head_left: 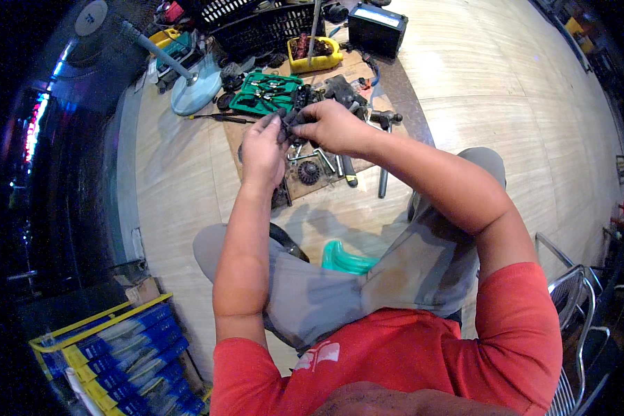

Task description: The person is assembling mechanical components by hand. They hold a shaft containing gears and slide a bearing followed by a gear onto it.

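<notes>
Out in front, over the work area, both my hands meet at a small dark part (285, 126), its kind too small to make out. The fingers of my left hand (262, 149) are closed on its left side. From the right, my right hand (331, 127) pinches it between thumb and fingers, its fingertips darkened. Below the hands lies a round black finned wheel (309, 172), with metal wrenches (319, 157) beside it. To the right rests a hammer (383, 166). Just beyond the hands an open green tool case (240, 102) holds several tools.
Farther back stand a yellow bin (317, 67) with dark parts, a black crate (260, 33) and a black battery (376, 31). A round pale stand base (195, 91) is at the left. A green plastic piece (345, 259) shows between my legs; a metal chair (572, 305) is at right.
</notes>
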### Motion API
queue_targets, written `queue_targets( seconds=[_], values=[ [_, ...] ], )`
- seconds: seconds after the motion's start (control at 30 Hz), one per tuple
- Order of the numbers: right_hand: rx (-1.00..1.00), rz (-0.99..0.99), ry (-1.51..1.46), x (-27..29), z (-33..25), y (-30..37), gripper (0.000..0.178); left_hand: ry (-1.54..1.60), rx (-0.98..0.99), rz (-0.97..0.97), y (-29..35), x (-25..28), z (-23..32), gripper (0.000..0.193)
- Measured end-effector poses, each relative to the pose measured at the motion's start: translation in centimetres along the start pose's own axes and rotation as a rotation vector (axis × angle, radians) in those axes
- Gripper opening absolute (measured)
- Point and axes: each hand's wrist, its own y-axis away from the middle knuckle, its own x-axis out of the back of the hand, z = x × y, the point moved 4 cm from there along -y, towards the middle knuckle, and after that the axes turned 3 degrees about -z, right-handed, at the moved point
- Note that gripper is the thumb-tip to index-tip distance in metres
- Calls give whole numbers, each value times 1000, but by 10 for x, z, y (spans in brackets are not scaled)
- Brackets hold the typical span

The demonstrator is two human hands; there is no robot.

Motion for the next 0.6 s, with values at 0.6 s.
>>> queue_targets(
  seconds=[0.6],
  values=[
    [72, -106, 29, -14, 11, -9, 26, 257, -132, -27, -3, 8, 15, 17]
  ],
)
